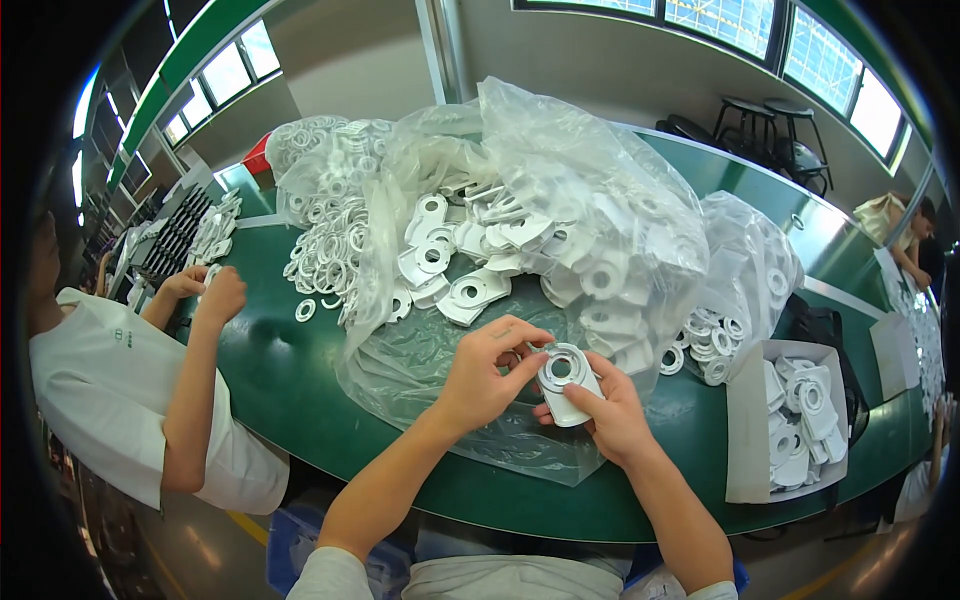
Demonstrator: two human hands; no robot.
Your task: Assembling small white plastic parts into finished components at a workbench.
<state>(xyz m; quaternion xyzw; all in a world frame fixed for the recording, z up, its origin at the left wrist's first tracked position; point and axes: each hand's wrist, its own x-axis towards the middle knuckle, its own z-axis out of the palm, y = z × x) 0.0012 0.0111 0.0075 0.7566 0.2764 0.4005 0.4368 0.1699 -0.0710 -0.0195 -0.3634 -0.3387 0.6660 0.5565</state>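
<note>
Factory workshop, this: green worktable (275, 375) heaped w/ white plastic pts (475, 292), big clear bag (540, 130), co-worker (110, 375) busy on L, another person (905, 240) far R, stools (748, 105) nr wall.

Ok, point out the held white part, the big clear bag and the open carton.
Held white part (570, 411), head view: flat lower plate.
Big clear bag (532, 132), head view: upper film.
Open carton (746, 430), head view: left side.

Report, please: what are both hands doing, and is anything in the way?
Right hand holding white part. Left hand at its ringed end, grip unclear. Nothing seen blocking; plastic bag of similar parts just beyond.
</note>
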